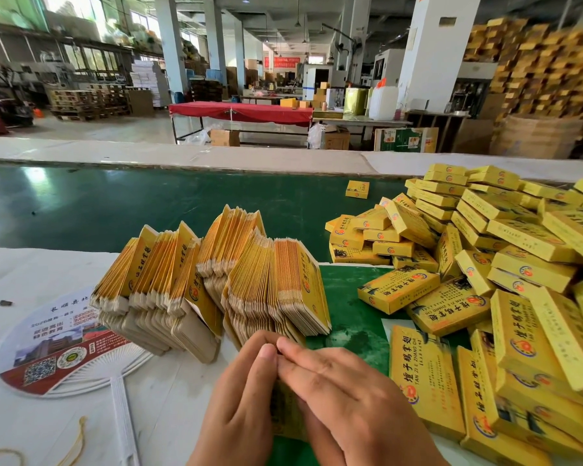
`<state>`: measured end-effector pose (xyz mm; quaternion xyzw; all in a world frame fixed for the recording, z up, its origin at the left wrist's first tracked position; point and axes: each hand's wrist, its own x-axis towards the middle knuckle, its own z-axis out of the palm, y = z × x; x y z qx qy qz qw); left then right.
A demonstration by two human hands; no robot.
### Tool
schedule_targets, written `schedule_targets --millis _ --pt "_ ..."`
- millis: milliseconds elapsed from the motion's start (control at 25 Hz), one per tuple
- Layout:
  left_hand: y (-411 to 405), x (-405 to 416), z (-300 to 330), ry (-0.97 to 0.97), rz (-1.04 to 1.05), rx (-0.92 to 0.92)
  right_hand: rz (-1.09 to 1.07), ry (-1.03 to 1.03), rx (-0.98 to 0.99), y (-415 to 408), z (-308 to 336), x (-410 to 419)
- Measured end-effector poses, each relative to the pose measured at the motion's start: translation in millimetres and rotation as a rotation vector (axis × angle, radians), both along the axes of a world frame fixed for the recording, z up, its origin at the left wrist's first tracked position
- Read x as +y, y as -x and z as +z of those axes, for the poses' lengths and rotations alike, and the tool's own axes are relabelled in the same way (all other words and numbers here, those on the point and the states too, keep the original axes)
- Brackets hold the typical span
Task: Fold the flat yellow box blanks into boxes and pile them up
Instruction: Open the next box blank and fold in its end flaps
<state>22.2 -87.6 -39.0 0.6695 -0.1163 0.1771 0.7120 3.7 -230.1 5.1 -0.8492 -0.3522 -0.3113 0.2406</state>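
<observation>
A thick row of flat yellow box blanks (212, 284) stands on edge, fanned out, in the middle of the table. A big heap of folded yellow boxes (505, 274) fills the right side. Low in the middle, my left hand (239, 395) and my right hand (357, 398) are pressed close together around one yellow blank (285, 412). The palms hide most of it, so only a blurred strip shows between them. Fingertips of both hands meet at its upper edge.
A round printed hand fan (58, 351) with a white handle lies at the left on the white table cover. A lone folded box (357, 189) sits on the green belt (115, 210) behind. A yellow cord (71, 452) lies bottom left. Factory floor with pallets beyond.
</observation>
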Motion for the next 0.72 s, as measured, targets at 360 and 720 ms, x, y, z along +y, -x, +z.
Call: schedule_targets --millis 360,720 --pt "-2.6 5.1 -1.4 -0.011 -0.015 0.06 -0.042 -0.367 0.194 -14.5 -9.9 -22.6" --pt "-15.3 15.9 -14.2 -0.039 -0.297 0.215 -0.148 -0.108 -0.034 -16.0 3.6 -27.4"
